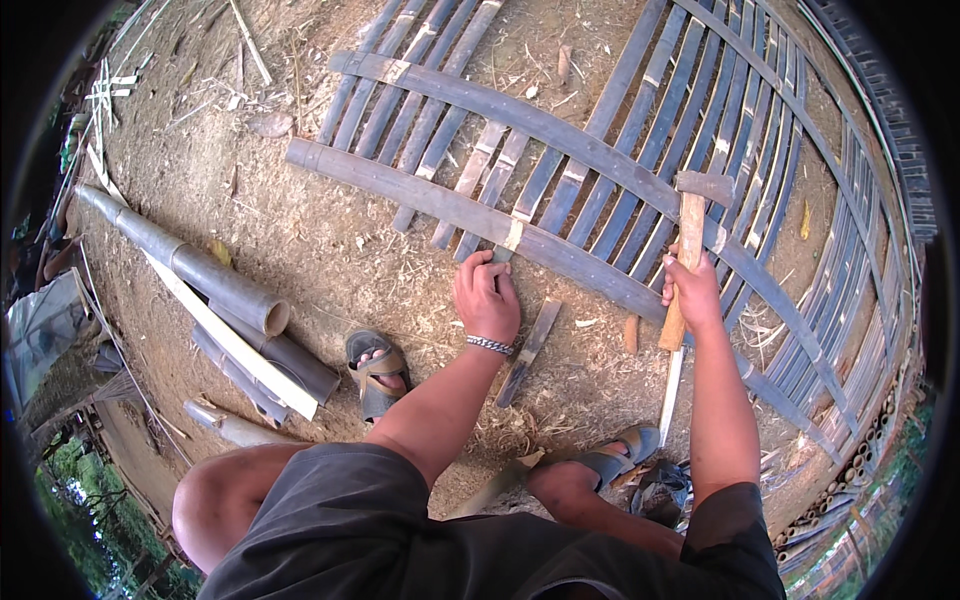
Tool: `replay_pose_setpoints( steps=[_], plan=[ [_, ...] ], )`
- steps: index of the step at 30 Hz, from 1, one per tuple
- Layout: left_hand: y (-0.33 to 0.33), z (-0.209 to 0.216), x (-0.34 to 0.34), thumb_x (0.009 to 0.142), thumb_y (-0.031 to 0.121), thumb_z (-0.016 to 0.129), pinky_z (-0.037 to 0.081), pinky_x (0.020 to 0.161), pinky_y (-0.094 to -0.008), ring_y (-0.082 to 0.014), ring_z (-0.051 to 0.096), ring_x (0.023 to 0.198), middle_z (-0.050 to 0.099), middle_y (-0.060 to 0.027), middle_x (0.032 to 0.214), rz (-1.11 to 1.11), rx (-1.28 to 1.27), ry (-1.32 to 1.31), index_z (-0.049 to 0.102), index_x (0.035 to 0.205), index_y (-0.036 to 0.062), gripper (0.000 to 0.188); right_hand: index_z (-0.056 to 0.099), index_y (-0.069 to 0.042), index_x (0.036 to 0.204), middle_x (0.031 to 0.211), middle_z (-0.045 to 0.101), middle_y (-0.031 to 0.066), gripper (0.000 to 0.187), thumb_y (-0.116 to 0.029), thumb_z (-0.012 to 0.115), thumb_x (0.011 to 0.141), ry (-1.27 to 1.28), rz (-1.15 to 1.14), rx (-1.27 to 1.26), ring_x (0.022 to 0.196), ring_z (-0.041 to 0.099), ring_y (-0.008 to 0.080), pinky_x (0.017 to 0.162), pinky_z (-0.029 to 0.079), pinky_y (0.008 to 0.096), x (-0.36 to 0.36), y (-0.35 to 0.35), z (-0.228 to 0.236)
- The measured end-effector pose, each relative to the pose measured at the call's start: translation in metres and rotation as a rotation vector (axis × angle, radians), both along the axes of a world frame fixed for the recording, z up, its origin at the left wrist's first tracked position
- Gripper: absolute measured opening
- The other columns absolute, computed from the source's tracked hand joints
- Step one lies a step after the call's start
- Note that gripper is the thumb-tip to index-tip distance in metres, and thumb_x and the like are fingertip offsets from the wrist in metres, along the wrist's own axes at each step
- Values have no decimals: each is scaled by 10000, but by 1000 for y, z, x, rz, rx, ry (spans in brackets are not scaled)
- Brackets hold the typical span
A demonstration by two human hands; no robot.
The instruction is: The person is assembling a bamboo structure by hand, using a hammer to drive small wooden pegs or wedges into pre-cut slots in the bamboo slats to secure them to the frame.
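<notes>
My right hand is wrapped round the wooden handle of a hammer, its dark head over the bamboo lattice. Below the handle's end shows a narrow, pale blade-like strip; whether it is joined to the handle, I cannot tell. My left hand, with a chain bracelet at the wrist, has its fingers curled on the near end of a bamboo slat. That slat passes under the long crosswise bamboo strip. The lattice of split bamboo lies on the ground.
A short bamboo piece lies between my feet. On the left are bamboo poles and a pale split length. More bamboo slats spread along the right. Shavings litter the dirt ground.
</notes>
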State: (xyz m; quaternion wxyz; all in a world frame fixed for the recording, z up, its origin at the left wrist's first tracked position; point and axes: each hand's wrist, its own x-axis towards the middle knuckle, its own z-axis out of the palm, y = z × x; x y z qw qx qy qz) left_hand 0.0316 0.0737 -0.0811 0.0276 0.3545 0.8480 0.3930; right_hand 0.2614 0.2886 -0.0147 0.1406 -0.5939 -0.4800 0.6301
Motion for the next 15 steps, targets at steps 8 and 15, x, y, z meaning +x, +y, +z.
replay_pose_setpoints(
  steps=[8,15],
  plan=[
    [-1,1,1,890,49,707,450,923,-484,-353,611,1085,653,-131,1195,2,-8,-15,598,1008,90,166,518,-10,1256,734,549,39,341,-92,686,971,2,-11,-3,505,541,128,467,476,309,-1,0,0],
    [-2,-3,0,889,55,711,449,935,-489,-354,611,1090,652,-128,1207,4,-6,-20,600,1007,95,167,516,-13,1261,739,550,38,344,-92,687,973,3,-10,-2,505,541,128,465,474,309,0,0,0]
  ],
)
